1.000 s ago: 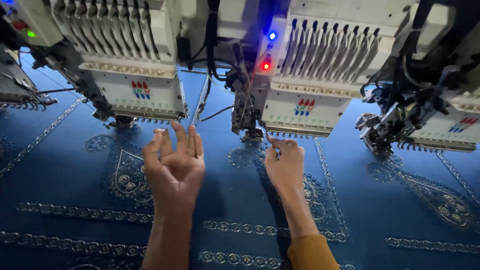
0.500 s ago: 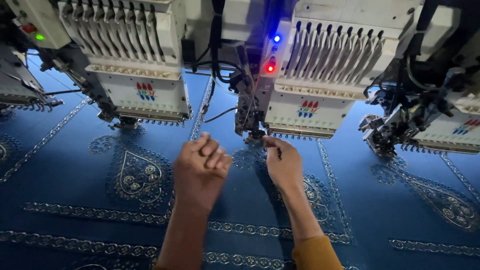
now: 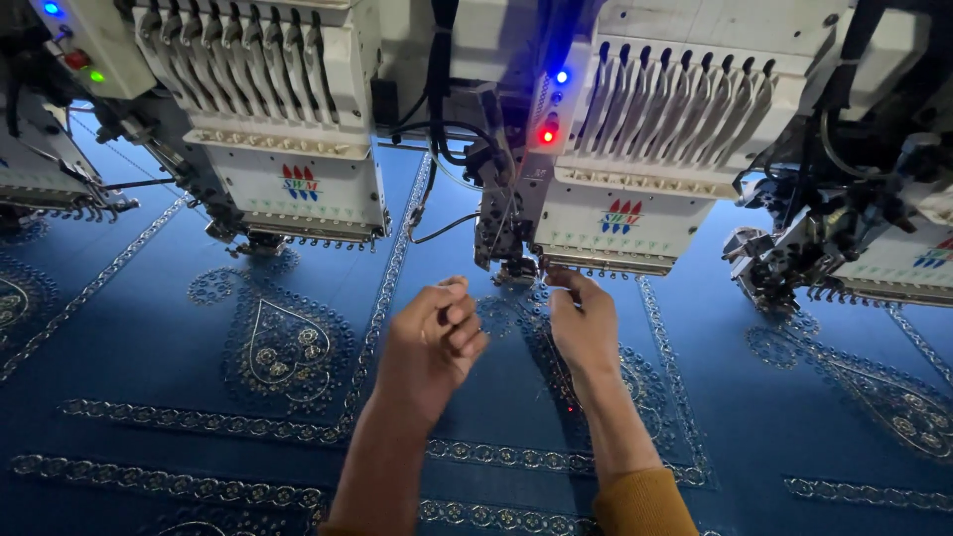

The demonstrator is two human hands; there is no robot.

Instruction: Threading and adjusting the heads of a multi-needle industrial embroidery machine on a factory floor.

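Two hands over blue fabric (image 3: 149, 347), left hand (image 3: 432, 337) loosely curled, empty, right hand (image 3: 584, 323) fingertips pinched under upright needle bar (image 3: 516, 260).

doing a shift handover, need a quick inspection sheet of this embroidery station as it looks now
surface: blue fabric stretched flat under the machine, with pale embroidered borders and a heart-shaped motif.
job's things: middle embroidery head with its needle area; a red light and a blue light are lit on it.
clutter: nothing seen.
grips: left hand raised above the fabric, fingers curled, nothing visibly held; right hand with fingertips at the needle area, any thread too fine to tell.
cables: black cables hang between the heads.
surroundings: left embroidery head; right embroidery head.
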